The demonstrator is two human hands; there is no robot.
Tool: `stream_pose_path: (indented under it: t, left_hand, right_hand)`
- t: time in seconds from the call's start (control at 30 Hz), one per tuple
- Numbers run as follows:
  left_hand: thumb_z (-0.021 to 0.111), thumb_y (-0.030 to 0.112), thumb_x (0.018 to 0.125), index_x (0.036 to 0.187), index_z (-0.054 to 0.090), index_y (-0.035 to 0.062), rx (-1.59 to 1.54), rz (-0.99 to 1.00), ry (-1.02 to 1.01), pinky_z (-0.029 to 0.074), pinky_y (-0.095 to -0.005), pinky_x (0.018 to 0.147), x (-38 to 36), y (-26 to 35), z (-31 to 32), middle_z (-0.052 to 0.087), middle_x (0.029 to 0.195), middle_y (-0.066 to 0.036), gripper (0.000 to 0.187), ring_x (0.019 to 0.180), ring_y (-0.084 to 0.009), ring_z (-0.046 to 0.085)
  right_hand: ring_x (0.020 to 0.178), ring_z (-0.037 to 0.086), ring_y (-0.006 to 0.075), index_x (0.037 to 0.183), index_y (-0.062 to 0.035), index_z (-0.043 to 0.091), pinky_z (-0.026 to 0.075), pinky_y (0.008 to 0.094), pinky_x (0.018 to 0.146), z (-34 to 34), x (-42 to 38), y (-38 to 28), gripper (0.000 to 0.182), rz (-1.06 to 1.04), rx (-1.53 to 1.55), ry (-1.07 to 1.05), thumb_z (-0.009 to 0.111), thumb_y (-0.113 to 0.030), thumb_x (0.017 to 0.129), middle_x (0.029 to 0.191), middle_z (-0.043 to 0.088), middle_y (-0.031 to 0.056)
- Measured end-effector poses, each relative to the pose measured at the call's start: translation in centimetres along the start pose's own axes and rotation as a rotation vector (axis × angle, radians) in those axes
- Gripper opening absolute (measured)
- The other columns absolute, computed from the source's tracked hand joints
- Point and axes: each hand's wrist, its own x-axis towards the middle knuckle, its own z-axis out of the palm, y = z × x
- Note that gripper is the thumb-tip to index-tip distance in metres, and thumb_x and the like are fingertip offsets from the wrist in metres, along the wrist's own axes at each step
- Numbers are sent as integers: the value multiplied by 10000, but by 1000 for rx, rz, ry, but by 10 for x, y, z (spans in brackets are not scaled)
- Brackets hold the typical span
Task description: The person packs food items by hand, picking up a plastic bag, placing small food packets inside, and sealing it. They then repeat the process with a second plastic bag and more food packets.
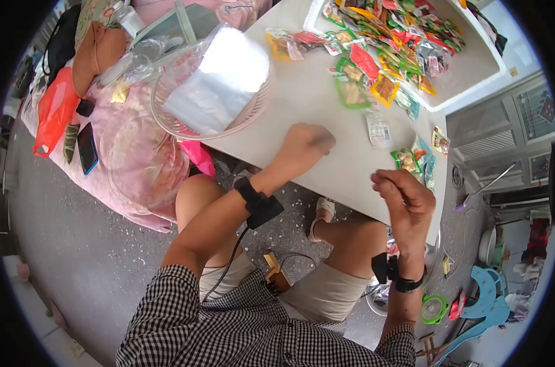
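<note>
White table [345, 174] – left hand [307, 147] curled, right hand [409, 199] near packets [407, 160]

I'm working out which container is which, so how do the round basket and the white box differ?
The basket is round with slatted sides, while the white box has solid walls and straight edges. The basket holds whitish, see-through plastic; the box holds a loose heap of small, colorful packets. The basket shows whole in outline, whereas the box runs out of the picture. Both are pale and open on top.
</note>
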Motion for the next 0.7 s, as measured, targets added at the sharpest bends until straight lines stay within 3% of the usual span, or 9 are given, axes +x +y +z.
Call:
stream_pose_path:
  t: [0.1,0.17,0.23,0.27,0.33,0.4,0.43,0.53,0.7]
  left_hand:
    - [586,140,814,928,640,-31,-20,-19,-28,486,-314,690,-1,-11,-22,644,784,-104,213,775,-158,626]
    - [572,175,851,1050,560,-1,-293,-97,-7,470,-310,757,-9,-8,-34,603,920,-83,266,884,-158,590]
    - [558,210,888,1171,480,30,-574,-169,10,454,-306,824,-21,-1,-43,561,1055,-62,345,994,-159,554]
    - [551,227,906,1232,440,45,-714,-202,15,446,-303,857,-26,2,-47,541,1123,-52,390,1048,-159,536]
    - [547,205,920,1230,452,39,-901,-246,52,467,-284,813,-27,-2,-51,556,1127,-60,364,1005,-154,554]
    - [553,126,912,1103,557,-4,-992,-266,113,524,-250,659,-19,-14,-47,628,1000,-95,231,810,-145,625]
    - [556,129,911,1091,563,-6,-981,-241,112,526,-254,663,-20,-18,-49,629,994,-100,225,812,-146,626]
    - [564,135,907,1061,579,-7,-937,-245,108,530,-259,672,-19,-39,-51,632,980,-106,210,818,-148,630]
    - [589,156,893,1022,591,8,-825,-339,135,525,-248,652,-11,-49,-50,636,954,-81,197,798,-139,631]
  right_hand:
    - [783,625,117,981,31,637,500,254,701,69,47,-26,161,-208,27,-212,601,-8,829,901,670,83]
    - [854,639,193,1044,-3,635,499,280,749,115,77,-31,238,-250,35,-284,625,-68,816,984,664,103]
    - [970,618,306,1135,14,592,484,340,841,156,104,-37,407,-306,-156,-389,662,-183,786,1079,632,181]
    - [941,617,323,1090,21,599,483,370,824,177,114,-33,401,-374,-184,-366,671,-205,767,1016,635,188]
    - [885,615,357,999,37,615,479,428,791,214,128,-18,402,-513,-238,-319,691,-251,729,889,641,202]
    - [896,612,368,980,41,609,480,425,797,232,141,-8,422,-445,-345,-468,711,-252,693,897,639,215]
    - [902,610,374,970,43,606,480,423,800,239,145,-5,433,-407,-398,-540,722,-252,675,901,637,221]
    - [1009,581,365,1090,30,605,448,403,894,247,154,5,549,-325,-499,-685,722,-301,668,1057,615,237]
    - [776,626,340,753,-34,682,497,408,736,252,157,12,187,-440,-488,-601,699,-197,665,784,644,192]
